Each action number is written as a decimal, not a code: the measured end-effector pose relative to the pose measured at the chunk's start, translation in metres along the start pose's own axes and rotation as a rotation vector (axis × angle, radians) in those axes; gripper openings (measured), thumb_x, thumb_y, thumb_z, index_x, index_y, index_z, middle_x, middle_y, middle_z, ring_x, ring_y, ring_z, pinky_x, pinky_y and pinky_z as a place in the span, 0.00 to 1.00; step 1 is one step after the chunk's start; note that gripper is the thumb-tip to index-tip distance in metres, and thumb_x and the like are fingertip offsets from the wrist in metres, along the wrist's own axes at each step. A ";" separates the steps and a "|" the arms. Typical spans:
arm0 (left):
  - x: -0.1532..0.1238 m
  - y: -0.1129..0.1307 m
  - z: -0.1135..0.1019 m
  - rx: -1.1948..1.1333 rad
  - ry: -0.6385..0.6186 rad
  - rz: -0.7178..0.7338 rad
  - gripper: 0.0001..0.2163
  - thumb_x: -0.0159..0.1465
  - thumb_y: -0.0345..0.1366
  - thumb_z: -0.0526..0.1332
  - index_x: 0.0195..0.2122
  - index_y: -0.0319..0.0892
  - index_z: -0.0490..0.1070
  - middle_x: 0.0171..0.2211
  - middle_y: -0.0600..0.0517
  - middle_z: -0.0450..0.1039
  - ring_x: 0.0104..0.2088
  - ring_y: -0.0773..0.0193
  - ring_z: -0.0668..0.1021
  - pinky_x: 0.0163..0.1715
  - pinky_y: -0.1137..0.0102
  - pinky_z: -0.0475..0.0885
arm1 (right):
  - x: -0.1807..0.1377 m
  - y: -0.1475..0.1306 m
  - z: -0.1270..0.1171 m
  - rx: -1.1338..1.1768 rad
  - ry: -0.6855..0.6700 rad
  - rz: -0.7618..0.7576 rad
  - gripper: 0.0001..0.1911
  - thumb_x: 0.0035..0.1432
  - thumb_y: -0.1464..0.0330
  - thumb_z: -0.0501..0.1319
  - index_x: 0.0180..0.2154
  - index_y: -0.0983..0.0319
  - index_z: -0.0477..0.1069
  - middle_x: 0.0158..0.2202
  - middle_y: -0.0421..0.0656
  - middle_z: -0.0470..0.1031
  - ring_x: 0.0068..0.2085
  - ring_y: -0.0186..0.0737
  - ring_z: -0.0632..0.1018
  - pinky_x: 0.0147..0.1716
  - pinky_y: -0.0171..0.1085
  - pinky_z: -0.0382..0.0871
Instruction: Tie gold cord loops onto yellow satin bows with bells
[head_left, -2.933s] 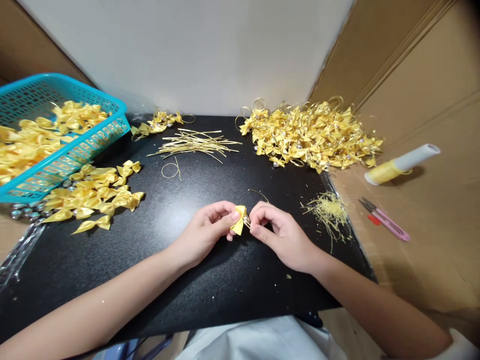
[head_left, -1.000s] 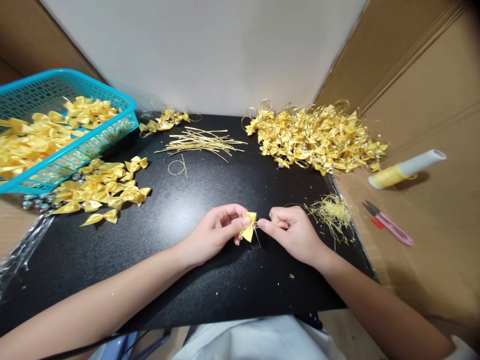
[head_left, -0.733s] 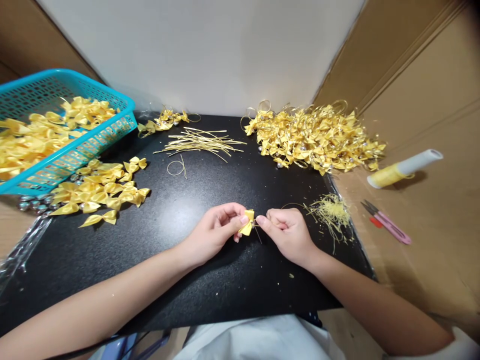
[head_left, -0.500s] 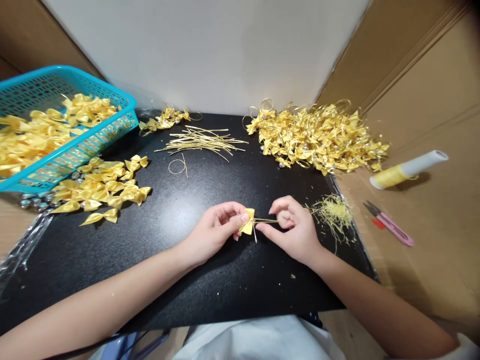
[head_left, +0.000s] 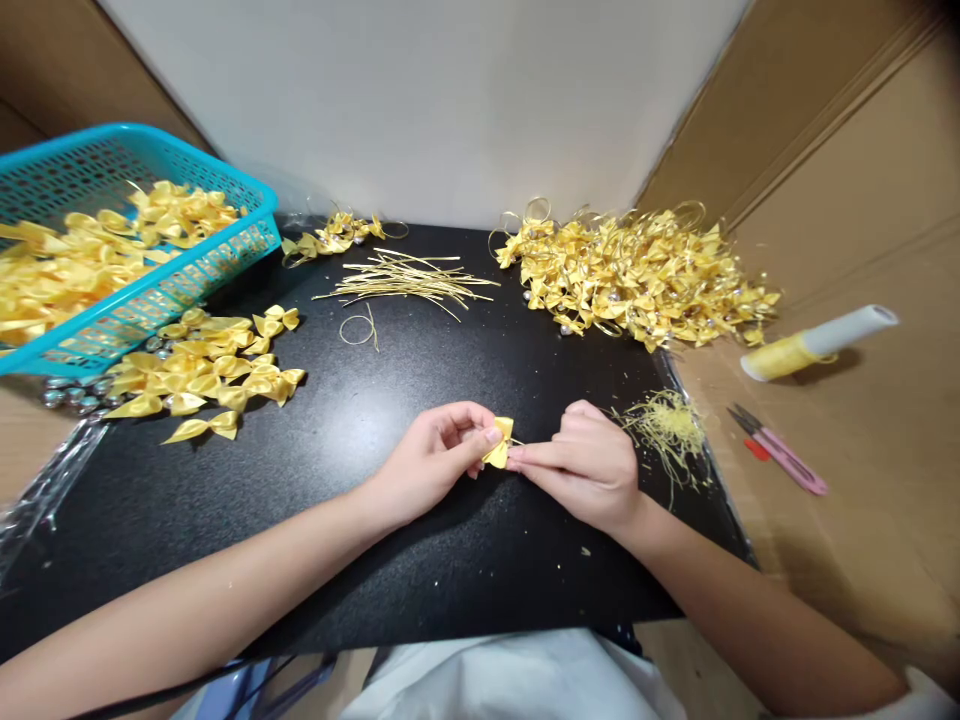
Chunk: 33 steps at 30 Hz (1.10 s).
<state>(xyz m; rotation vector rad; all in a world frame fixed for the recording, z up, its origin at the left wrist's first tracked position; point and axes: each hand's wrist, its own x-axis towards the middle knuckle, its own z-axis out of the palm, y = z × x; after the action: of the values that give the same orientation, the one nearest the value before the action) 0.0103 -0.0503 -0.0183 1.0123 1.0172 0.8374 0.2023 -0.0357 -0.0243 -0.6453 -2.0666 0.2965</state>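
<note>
A small yellow ribbon bow [head_left: 499, 443] is pinched between the thumb and fingers of my left hand [head_left: 457, 445], above the black tabletop. Right beside it, the thumb and index finger of my right hand [head_left: 589, 460] are pressed together at the bow's right edge. A short bit of thin gold cord shows between the bow and my right index finger. What sits inside the right pinch is hidden, and the needle is out of sight. Loose yellow bows [head_left: 225, 375] lie left of my hands, and straight gold cords [head_left: 409, 278] lie beyond them.
A teal basket [head_left: 259, 195] of bows stands at left, silver bells [head_left: 71, 395] below it. Bows with cord loops are heaped [head_left: 637, 280] at back right. Thread scraps [head_left: 667, 425], pink-handled thread snips [head_left: 787, 460] and a thread-wound tube [head_left: 817, 340] are at right. One cord loop [head_left: 358, 328] lies mid-table.
My right fingers have moved left to the bow and closed where the needle was hanging. The stretched double cord and the needle no longer show. My left hand still holds the bow.
</note>
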 end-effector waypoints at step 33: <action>-0.007 -0.007 0.007 0.380 0.182 0.288 0.07 0.62 0.37 0.62 0.31 0.39 0.73 0.26 0.52 0.73 0.26 0.68 0.74 0.28 0.73 0.69 | 0.001 -0.018 0.004 -0.402 0.004 -0.249 0.05 0.56 0.77 0.64 0.28 0.65 0.72 0.14 0.34 0.65 0.20 0.29 0.61 0.25 0.37 0.54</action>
<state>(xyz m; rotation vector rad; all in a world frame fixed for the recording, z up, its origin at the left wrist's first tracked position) 0.0150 -0.0605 -0.0215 1.4501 1.2322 1.0069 0.1922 -0.0499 -0.0179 -0.6120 -2.1931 -0.2707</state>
